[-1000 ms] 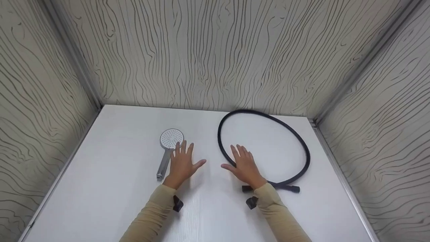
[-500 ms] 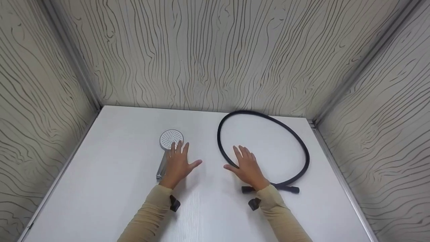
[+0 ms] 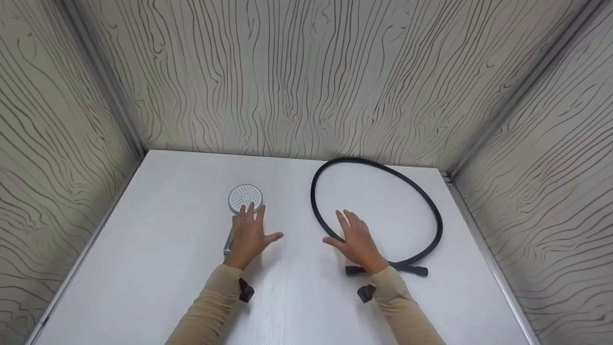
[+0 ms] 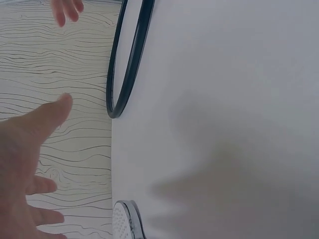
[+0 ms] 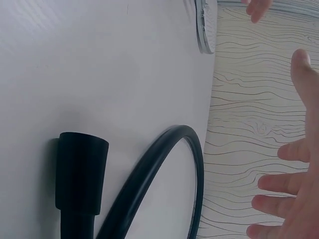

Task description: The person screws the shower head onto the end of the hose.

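Observation:
A hand shower [image 3: 245, 197] with a round white spray face and a grey handle lies on the white table, left of the middle. My left hand [image 3: 249, 237] hovers over its handle, fingers spread and thumb out to the right, hiding most of the handle. A black shower hose [image 3: 437, 218] lies in a big loop on the right, its two ends crossing near the front. Above the loop's near left side hangs my right hand [image 3: 358, 243], fingers extended, holding nothing. In the right wrist view one hose end [image 5: 81, 172] shows a wide black collar.
The white table [image 3: 158, 206] is enclosed by wood-grain panels [image 3: 287, 81] at the back and both sides. Metal strips run along the corners. A black wrist camera [image 3: 246, 291] sits on the left cuff and another camera [image 3: 366, 293] on the right.
My left hand has shifted a little left, covering more of the shower handle. My right hand has drifted slightly right and toward me. The hand shower and hose stay in place.

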Available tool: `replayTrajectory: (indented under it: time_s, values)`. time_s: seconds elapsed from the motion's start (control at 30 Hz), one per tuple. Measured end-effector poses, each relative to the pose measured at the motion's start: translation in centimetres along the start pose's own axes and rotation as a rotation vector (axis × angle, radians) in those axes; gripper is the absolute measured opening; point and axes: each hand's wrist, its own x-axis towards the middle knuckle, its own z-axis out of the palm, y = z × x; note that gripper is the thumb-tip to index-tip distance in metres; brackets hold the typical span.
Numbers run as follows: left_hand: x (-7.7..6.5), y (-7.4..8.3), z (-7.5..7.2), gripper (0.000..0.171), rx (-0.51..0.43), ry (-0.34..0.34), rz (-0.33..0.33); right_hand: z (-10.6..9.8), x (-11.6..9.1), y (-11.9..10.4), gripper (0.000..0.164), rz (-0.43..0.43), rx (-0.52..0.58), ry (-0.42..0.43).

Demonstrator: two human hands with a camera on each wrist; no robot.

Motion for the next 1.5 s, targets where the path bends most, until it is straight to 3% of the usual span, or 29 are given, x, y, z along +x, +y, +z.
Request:
replayTrajectory:
  time_s: [0.23, 0.53, 0.9, 1.17, 1.5]
  values:
    - [0.6, -0.5, -0.2, 0.095, -0.028, -0.011, -0.052, -0.1, 0.3, 0.6, 0.082, -0.022, 0.001, 0.035]
    - [-0.2, -1.7, 0.4, 0.091, -0.048, -0.064, -0.084, 0.7, -0.7, 1.6, 0.082, -0.03, 0.001, 0.025]
    - [-0.1, -2.9, 0.6, 0.093, -0.038, -0.087, -0.119, 0.5, -1.4, 2.0, 0.083, 0.042, 0.029, -0.023]
    - [-0.5, -3.8, 0.5, 0.093, -0.039, -0.108, -0.139, 1.0, -2.1, 2.2, 0.081, 0.047, 0.037, -0.016]
    - [-0.5, -4.5, 0.4, 0.092, -0.061, -0.084, -0.148, 1.0, -2.8, 2.8, 0.082, 0.082, 0.076, -0.07]
